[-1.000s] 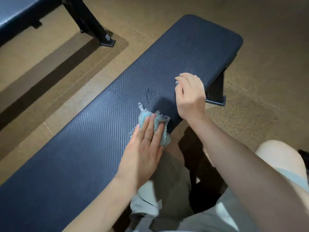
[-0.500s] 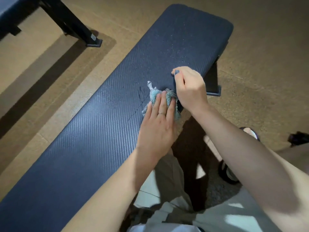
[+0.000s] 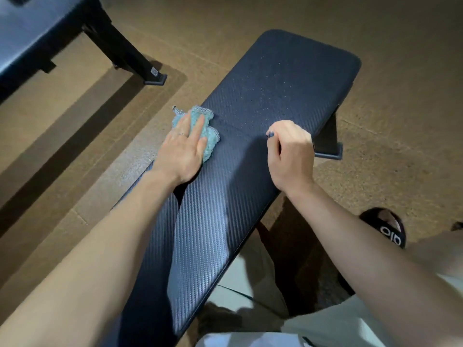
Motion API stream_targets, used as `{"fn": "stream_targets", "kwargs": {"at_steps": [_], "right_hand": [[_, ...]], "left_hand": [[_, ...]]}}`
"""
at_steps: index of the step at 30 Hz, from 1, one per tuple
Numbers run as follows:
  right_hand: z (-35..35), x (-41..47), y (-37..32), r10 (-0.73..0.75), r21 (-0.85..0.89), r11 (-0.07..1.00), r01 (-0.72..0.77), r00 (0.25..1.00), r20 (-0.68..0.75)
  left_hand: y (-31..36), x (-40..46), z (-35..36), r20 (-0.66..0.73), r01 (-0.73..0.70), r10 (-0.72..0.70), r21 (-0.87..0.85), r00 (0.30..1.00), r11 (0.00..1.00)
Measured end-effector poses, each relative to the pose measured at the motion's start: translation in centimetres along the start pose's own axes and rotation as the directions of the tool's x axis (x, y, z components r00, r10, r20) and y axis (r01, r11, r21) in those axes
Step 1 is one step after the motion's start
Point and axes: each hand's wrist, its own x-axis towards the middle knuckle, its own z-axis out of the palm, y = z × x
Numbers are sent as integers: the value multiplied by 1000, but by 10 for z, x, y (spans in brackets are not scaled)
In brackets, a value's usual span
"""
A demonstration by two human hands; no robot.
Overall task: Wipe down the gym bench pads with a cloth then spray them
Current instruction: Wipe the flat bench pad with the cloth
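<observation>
A long dark blue textured bench pad (image 3: 275,91) runs from the lower left to the upper right. My left hand (image 3: 183,149) lies flat on a crumpled teal cloth (image 3: 209,136), pressing it to the pad's far left edge. My right hand (image 3: 290,151) rests on the pad's near right edge with fingers curled, holding nothing. Fine specks dot the pad's far end. No spray bottle is in view.
A second bench (image 3: 30,33) with a black metal leg (image 3: 130,56) stands at the upper left on the brown speckled floor. The pad's own black foot (image 3: 328,144) sticks out at the right. My black slipper (image 3: 385,226) is on the floor at the lower right.
My left hand has slid the cloth across the pad from the near right edge to the far left edge. My right hand stayed on the near edge.
</observation>
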Motion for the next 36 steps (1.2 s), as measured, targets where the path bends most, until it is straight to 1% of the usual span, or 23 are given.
{"fn": "stream_targets", "kwargs": {"at_steps": [2, 4, 7, 10, 13, 17, 19, 23, 29, 32, 36], "right_hand": [[-1, 2, -1, 16, -1, 1000, -16, 1000, 21], [-1, 2, -1, 26, -8, 1000, -26, 999, 31], [-1, 1, -1, 60, -22, 998, -59, 997, 54], [-2, -1, -3, 77, -38, 996, -75, 995, 69], [-1, -2, -2, 95, -59, 994, -91, 992, 82], [4, -5, -4, 106, -86, 991, -100, 991, 76], [6, -7, -5, 91, -80, 993, -87, 995, 44], [8, -9, -5, 70, -74, 995, -68, 997, 14], [8, -7, -3, 74, -94, 993, -72, 997, 19], [5, -3, -5, 77, -98, 992, -74, 997, 30], [1, -1, -8, 80, -107, 991, -76, 996, 41]], "left_hand": [[-10, 12, -8, 49, 107, -103, -89, 993, 990], [-17, 18, -12, 61, 162, -155, -131, 986, 978], [-24, 2, -10, 41, 180, -176, -145, 984, 973], [-46, -44, -8, 70, 218, -210, -146, 975, 965], [-62, -85, -9, 69, 221, -214, -133, 974, 966], [-49, -76, -11, 66, 246, -242, -71, 968, 967], [-36, -55, -13, 49, 231, -229, -44, 972, 972], [-8, -3, -16, 3, 173, -173, -44, 985, 984], [38, 78, -22, 44, 174, -171, -73, 984, 982], [42, 81, -18, 26, 161, -159, -84, 987, 983], [35, 43, -5, -10, 10, -9, 35, 1000, 999]]}}
